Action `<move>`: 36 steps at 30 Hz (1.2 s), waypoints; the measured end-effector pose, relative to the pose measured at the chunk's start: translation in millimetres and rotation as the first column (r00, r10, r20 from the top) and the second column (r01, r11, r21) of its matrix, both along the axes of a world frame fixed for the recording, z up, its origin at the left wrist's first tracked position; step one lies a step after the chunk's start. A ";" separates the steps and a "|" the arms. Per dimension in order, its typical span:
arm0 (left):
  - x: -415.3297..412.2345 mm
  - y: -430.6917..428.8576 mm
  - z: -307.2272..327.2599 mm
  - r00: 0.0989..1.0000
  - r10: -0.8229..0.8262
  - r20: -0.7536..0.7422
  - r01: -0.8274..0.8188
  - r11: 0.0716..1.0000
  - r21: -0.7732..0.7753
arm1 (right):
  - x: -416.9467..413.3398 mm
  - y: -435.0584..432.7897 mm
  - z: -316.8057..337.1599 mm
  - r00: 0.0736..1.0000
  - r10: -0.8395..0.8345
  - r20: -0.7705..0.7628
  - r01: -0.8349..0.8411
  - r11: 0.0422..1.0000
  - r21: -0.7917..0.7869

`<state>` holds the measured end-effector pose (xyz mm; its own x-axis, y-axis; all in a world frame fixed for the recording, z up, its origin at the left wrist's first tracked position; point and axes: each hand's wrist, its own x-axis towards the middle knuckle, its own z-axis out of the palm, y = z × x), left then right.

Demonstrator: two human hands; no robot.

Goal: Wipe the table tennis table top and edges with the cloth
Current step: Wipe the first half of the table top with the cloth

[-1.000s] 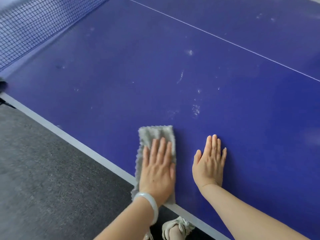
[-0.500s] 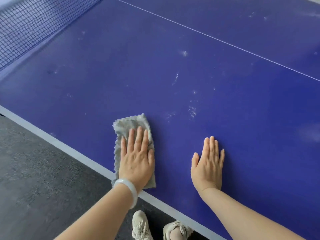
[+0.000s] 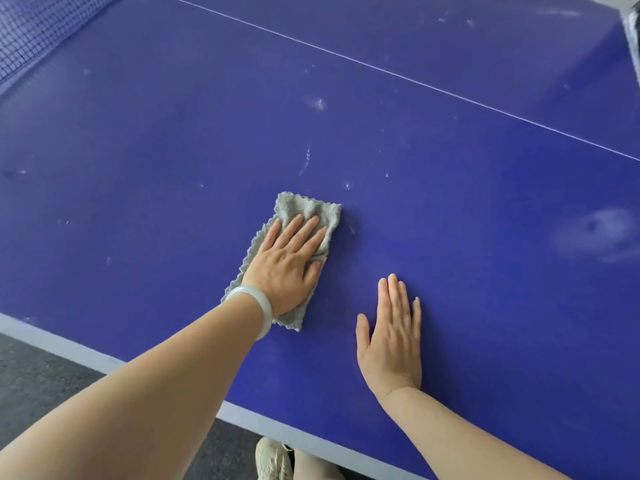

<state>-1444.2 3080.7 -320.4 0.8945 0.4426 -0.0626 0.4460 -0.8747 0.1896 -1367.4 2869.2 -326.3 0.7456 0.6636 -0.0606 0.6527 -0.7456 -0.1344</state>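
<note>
Since half a second back: left grip (image 3: 287, 268) and cloth (image 3: 304, 209) pushed away from the near edge band (image 3: 69, 348) and to the right. The cloth, which lapped the band then, now lies wholly on blue. Right grip (image 3: 391, 344) unmoved, flat on the desk (image 3: 485, 289).

Nearest: one pale shoe (image 3: 272, 459) on dark grey floor (image 3: 34, 382), nearer than both grips. The edge band runs between the floor and the blue top, on the near side of the left wrist.

Right grip: released, palm down on bare desk, fingers straight and close together, thumb out toward the left grip. Holds nothing.

Left grip: just beyond the right grip and to its left, not touching it. Released, not clenched; fingers straight and slightly spread, pressing flat on the cloth. Pale bangle (image 3: 258, 306) on the wrist.

Cloth: grey, folded long, scalloped edge. Lies under the left palm; far end sticks out past the fingertips, near corner shows beside the wrist.

Beyond the left fingertips: white scuff marks (image 3: 318, 105). Hazy smear (image 3: 595, 233) well to the right of both grips. Farther, the white centre line (image 3: 415, 81). Net (image 3: 24, 32) far off to the left grip's left.
</note>
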 end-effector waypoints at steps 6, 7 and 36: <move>0.6 -1.4 1.6 1.000 0.009 0.013 -0.009 1.000 -0.022 | 1.8 -1.4 14.8 0.989 -0.002 -0.150 0.019 0.994 0.108; 1.2 -0.4 1.9 1.000 0.009 0.013 -0.009 1.000 -0.027 | 4.8 -0.6 15.9 0.980 -0.013 -0.197 0.043 0.988 0.147; 119.4 43.5 5.8 0.844 -0.534 -0.048 0.533 0.845 -0.026 | 164.6 90.9 -1.0 0.961 -0.274 -0.044 0.277 0.952 0.130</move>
<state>-1324.9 3124.2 -314.6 0.9878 -0.1033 -0.1167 -0.0798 -0.9784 0.1907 -1202.8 2960.1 -327.2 0.9000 0.4359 -0.0068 0.4194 -0.8701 -0.2588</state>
